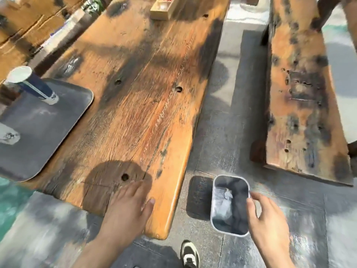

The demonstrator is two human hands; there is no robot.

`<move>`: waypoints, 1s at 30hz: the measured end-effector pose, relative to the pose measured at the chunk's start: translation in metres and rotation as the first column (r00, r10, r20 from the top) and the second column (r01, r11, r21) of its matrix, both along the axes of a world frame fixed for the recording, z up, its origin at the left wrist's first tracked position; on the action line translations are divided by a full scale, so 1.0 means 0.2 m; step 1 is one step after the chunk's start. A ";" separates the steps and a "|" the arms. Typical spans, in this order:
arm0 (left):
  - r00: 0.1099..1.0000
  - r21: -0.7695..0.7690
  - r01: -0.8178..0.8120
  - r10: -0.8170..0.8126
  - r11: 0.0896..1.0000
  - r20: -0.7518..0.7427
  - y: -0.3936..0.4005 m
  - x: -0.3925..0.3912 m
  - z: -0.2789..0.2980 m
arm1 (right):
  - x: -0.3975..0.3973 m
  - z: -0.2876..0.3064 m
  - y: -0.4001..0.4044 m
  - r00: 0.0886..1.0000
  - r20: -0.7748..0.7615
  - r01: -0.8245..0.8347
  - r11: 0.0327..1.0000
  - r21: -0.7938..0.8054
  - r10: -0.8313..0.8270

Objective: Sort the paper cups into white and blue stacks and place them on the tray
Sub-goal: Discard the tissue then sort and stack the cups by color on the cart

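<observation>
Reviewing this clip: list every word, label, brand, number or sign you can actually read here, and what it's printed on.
No text can be read in this frame.
Blue cup stack on the tray: a white band or marking runs down its side, too blurred to read.
Dark plate on the floor beside the bin: faint rows that may be lettering, too blurred to read.
Shoe: no legible brand.

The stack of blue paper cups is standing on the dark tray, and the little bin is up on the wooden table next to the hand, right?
Not quite. The small grey bin is on the paved floor beside the wooden table, by the right hand. The head view shows it. The stack of blue paper cups does stand on the dark tray.
</observation>
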State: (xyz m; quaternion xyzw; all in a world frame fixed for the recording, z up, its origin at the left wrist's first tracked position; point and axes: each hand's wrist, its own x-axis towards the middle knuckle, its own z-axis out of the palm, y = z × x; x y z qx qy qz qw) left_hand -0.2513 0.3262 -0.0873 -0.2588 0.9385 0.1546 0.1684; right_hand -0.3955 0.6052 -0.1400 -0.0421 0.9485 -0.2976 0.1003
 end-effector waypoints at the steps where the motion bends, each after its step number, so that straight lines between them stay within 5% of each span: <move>1: 0.999 -0.015 -0.036 0.036 0.999 -0.020 -0.01 0.03 0.04 | 0.01 0.05 -0.06 0.998 -0.019 -0.053 0.998 -0.023 0.052; 7: 0.919 -0.137 -0.348 0.308 0.928 -0.247 -0.16 0.35 0.40 | 0.08 0.45 -0.57 0.888 -0.285 -0.404 0.908 -0.106 0.362; 15: 0.667 -0.221 -0.736 0.629 0.640 -0.399 -0.27 1.08 0.78 | 0.48 0.92 -1.21 0.537 -0.416 -0.809 0.588 -0.007 0.734; 21: 0.433 -0.256 -0.901 0.757 0.350 -0.489 -0.08 1.74 0.95 | 1.05 1.14 -1.48 0.218 -0.502 -0.966 0.258 0.012 0.837; 28: 0.114 -0.283 -0.958 0.842 -0.048 -0.527 0.45 2.66 1.12 | 2.05 1.29 -1.55 -0.183 -0.613 -0.983 -0.142 0.115 0.768; 30: 0.070 -0.288 -0.953 0.860 -0.091 -0.506 0.56 2.83 1.16 | 2.28 1.30 -1.51 -0.245 -0.610 -0.969 -0.209 0.132 0.753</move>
